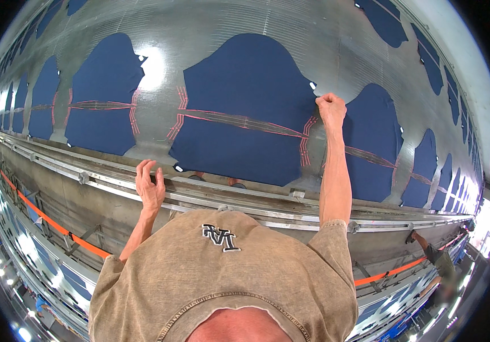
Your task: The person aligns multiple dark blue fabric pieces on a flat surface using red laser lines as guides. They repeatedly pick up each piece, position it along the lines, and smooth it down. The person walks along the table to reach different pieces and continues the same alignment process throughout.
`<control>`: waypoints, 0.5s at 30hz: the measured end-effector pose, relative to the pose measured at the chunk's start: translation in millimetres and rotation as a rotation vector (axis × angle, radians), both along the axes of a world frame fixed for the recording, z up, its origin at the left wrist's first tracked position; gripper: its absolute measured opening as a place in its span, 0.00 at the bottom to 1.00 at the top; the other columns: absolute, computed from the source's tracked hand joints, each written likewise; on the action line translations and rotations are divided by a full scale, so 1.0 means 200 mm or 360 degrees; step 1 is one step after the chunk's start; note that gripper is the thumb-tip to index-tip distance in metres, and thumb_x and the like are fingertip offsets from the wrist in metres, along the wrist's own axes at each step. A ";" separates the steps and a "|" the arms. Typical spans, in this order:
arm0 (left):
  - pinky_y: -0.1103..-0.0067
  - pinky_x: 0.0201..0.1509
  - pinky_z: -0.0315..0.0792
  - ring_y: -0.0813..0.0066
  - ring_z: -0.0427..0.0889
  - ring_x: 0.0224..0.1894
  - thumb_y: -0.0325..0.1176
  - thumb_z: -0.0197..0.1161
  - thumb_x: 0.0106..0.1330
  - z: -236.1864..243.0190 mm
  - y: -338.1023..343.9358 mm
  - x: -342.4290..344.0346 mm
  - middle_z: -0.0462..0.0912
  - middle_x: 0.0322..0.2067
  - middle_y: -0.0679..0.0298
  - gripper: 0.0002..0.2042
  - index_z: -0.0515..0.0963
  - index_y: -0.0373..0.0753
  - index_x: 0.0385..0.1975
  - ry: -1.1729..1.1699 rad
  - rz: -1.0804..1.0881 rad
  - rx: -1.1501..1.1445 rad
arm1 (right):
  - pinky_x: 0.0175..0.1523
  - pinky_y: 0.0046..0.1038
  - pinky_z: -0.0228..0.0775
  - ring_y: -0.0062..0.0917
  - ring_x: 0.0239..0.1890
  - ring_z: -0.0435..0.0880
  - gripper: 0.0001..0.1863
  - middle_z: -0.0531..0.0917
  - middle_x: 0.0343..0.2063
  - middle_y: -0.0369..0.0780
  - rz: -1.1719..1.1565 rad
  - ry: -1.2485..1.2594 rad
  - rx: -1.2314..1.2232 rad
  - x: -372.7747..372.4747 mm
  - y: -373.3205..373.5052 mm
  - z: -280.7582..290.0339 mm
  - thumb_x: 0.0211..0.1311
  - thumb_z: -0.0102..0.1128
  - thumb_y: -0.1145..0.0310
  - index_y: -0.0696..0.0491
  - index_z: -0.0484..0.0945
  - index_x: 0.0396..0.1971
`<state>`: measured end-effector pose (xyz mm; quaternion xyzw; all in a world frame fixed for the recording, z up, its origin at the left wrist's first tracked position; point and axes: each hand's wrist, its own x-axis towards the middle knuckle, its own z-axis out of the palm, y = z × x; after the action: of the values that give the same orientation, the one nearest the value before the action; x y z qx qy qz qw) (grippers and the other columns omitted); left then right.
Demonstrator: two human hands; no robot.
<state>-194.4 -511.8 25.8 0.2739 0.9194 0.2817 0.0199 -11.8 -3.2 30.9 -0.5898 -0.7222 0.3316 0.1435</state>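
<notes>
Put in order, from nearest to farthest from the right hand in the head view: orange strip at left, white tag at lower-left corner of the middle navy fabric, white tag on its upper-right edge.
1. Upper-right white tag: just up and left of the right hand.
2. Lower-left white tag: farther left, lower.
3. Orange strip: far left, lower still.

Upper panel [245, 71]: plain navy-blue fabric, laid flat; far edge curved in a broad arch, left side angled at a corner.
Lower panel [236, 154]: same navy fabric, laid flat — shallower than the upper panel, with a pointed corner at lower left.
Spacing: panels parted by a narrow, slanting gap, bordered by pink lines [239, 118].
Tabs: upper tab [313, 85], white, at the upper panel's right edge; lower tab [178, 169], white, at the lower panel's lower-left corner.
Location: grey table [159, 108] — lower panel along the near edge.
</notes>
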 end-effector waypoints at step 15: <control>0.65 0.53 0.70 0.54 0.78 0.52 0.28 0.65 0.63 0.00 0.00 0.00 0.77 0.53 0.58 0.14 0.77 0.41 0.49 0.0031 -0.0009 -0.0023 | 0.46 0.34 0.76 0.34 0.31 0.86 0.09 0.86 0.24 0.43 0.0048 -0.0025 0.0086 0.00 -0.01 -0.01 0.47 0.64 0.66 0.54 0.85 0.26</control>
<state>-194.5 -511.4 26.1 0.2791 0.9207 0.2724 0.0136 -12.0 -4.2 29.7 -0.5772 -0.7410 0.3093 0.1487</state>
